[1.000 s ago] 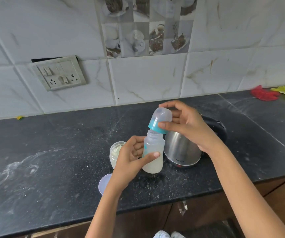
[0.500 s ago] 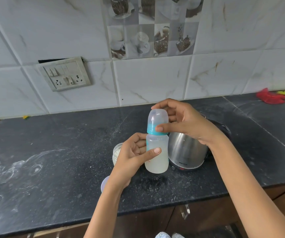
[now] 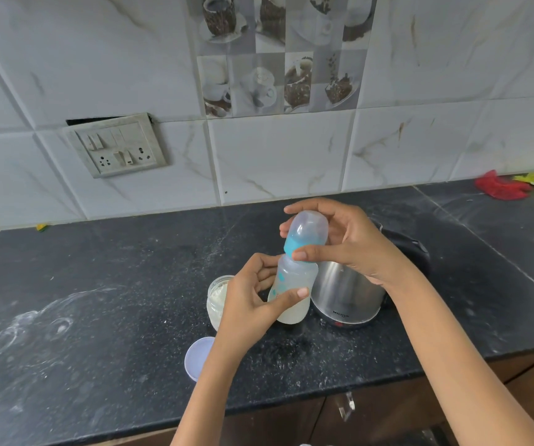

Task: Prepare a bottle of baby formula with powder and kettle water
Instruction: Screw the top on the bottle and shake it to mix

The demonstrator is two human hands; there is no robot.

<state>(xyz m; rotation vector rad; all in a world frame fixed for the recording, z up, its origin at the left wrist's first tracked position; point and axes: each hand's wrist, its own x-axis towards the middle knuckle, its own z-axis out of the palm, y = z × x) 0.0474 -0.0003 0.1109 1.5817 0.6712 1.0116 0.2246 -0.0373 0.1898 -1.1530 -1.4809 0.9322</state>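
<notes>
Cloudy-white bottle (image 3: pixel 293 292) held in the left hand's (image 3: pixel 249 304) closed grip; right hand (image 3: pixel 346 243) pinches its teal-collared cap (image 3: pixel 305 236).

The dark speckled surface (image 3: pixel 98 300) carried a steel kettle (image 3: pixel 346 294), an open powder jar (image 3: pixel 217 297), a pale lid (image 3: pixel 198 355) and coloured cloths (image 3: pixel 500 188).

Marble-tiled wall (image 3: pixel 278 162), black counter (image 3: pixel 98 284)
</notes>
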